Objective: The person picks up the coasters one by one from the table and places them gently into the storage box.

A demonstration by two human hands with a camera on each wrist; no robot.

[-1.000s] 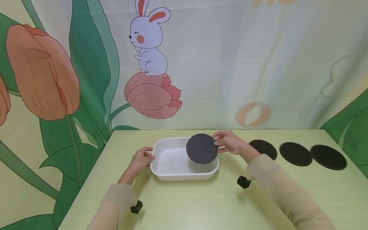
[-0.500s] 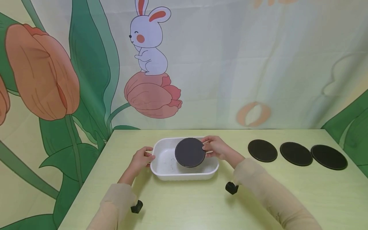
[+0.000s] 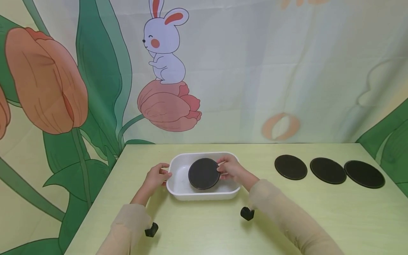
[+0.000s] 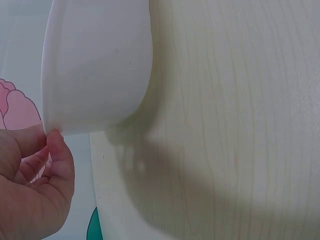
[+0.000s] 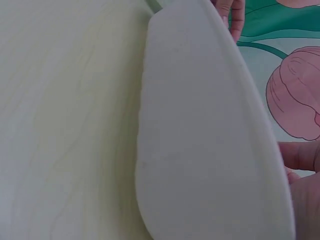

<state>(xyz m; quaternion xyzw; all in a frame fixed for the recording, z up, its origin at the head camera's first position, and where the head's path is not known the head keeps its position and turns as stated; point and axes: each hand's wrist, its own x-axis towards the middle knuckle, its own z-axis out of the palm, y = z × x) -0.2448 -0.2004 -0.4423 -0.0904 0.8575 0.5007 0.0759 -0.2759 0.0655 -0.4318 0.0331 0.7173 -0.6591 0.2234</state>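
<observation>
One black disc (image 3: 204, 173), clamped in the right hand (image 3: 232, 168)'s fingers, lies left of them over the white dish (image 3: 204, 196) | left hand (image 3: 156, 176): fingers pinching its rim | three more discs (image 3: 328, 170), well right of both!

The white, rounded rectangular basin (image 3: 204, 196) is plain, with a few tiny dark specks on its outer wall; the flat, round black disc (image 3: 204, 173) and the three matching round black discs (image 3: 328, 170) are unpatterned; the pale yellow-green, flat wood-grain table (image 3: 197, 226) bears fine streaks; the long beige cloth sleeves (image 3: 129, 221) are plain; the pale printed cloth backdrop (image 3: 229, 88) shows orange and pink tulips, green leaves and a white rabbit with orange-red inner ears and cheek.
</observation>
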